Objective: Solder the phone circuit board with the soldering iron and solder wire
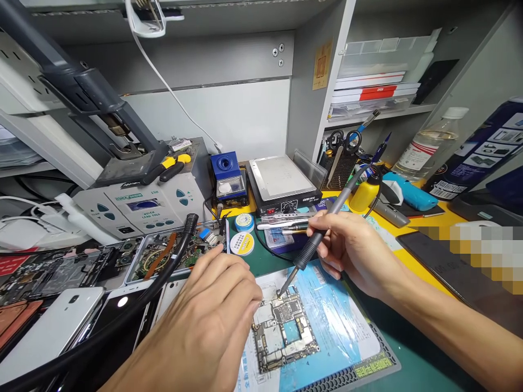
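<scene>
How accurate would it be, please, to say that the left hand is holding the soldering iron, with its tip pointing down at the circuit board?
One thing is off: the head view shows the right hand, not the left hand, holding the soldering iron, with its tip pointing down at the circuit board.

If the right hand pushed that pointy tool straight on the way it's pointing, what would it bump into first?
Most likely the circuit board: the right hand holds the soldering iron slanting down toward the board's far part. From this one view, I can't tell whether it touches.
</scene>
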{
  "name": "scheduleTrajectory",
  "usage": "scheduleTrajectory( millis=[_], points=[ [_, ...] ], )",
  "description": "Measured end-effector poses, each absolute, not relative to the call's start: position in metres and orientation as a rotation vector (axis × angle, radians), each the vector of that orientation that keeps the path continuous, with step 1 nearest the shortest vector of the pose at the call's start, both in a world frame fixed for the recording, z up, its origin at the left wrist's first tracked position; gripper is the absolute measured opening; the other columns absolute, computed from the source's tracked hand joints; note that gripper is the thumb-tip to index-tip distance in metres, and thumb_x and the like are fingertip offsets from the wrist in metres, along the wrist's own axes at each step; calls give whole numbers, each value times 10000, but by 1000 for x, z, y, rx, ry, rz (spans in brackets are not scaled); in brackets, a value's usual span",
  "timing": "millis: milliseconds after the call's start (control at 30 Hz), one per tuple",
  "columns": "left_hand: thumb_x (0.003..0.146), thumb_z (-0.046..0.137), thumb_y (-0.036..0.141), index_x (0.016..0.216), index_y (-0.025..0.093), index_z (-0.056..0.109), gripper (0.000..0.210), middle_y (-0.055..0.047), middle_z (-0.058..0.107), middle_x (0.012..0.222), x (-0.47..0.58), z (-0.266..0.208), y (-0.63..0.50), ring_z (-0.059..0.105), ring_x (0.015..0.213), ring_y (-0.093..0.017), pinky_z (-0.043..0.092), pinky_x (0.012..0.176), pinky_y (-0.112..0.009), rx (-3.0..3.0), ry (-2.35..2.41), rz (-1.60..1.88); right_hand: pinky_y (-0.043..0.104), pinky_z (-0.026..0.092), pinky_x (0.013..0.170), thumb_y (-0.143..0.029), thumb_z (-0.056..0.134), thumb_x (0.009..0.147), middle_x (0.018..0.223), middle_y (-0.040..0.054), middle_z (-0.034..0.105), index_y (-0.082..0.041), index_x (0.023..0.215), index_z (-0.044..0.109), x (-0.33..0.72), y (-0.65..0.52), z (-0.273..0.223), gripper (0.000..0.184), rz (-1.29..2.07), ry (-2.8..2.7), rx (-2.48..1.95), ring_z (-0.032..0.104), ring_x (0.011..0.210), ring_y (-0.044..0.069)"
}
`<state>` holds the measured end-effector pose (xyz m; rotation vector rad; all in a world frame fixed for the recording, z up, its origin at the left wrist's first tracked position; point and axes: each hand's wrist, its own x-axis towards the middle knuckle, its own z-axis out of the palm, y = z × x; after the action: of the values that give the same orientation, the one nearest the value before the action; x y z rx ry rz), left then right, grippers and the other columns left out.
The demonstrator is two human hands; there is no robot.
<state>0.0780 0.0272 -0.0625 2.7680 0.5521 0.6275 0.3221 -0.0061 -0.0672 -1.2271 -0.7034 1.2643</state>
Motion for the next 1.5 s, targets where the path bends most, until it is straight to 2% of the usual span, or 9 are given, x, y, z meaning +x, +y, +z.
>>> scheduleTrajectory(
  millis=[133, 600, 933, 1333, 1433, 1500],
  points=[
    [981, 462, 85, 884, 197, 619, 216, -1, 594, 881, 78, -63, 27, 534, 933, -153, 324, 1082, -375, 2752, 547, 597, 185, 350, 264, -289, 658, 834, 426, -43, 539, -189, 583, 590, 322, -7, -68, 278, 1252, -751, -1254, 375, 273, 73],
    [987, 466, 105, 885, 204, 627, 214, 1, 604, 886, 77, -66, 28, 540, 940, -160, 315, 1113, -399, 2776, 581, 587, 172, 344, 263, -290, 669, 822, 424, -49, 568, -193, 647, 613, 319, -8, -69, 207, 1188, -836, -1328, 408, 260, 73],
    [971, 484, 81, 887, 192, 616, 192, -11, 599, 883, 78, -70, 27, 533, 925, -169, 341, 1090, -410, 2784, 554, 601, 189, 343, 261, -301, 686, 782, 427, -35, 585, -197, 641, 629, 318, -9, -66, 184, 1172, -855, -1350, 420, 257, 80],
    [973, 483, 84, 887, 196, 613, 192, -13, 580, 886, 78, -72, 27, 522, 917, -168, 323, 1095, -417, 2765, 566, 624, 190, 340, 264, -284, 684, 796, 430, -34, 586, -194, 641, 637, 317, -9, -67, 185, 1184, -842, -1333, 431, 259, 85],
    [982, 472, 91, 901, 202, 607, 193, -15, 571, 897, 77, -76, 27, 513, 940, -175, 307, 1106, -444, 2714, 581, 676, 199, 349, 275, -329, 702, 828, 455, -30, 593, -195, 634, 610, 317, -8, -65, 253, 1178, -808, -1317, 416, 266, 78],
    [980, 476, 84, 905, 206, 606, 194, -10, 571, 895, 76, -76, 26, 513, 936, -170, 309, 1110, -445, 2680, 583, 726, 194, 344, 284, -411, 710, 871, 525, -12, 653, -181, 696, 632, 317, -7, -63, 300, 1153, -792, -1310, 420, 277, 66]
  ],
)
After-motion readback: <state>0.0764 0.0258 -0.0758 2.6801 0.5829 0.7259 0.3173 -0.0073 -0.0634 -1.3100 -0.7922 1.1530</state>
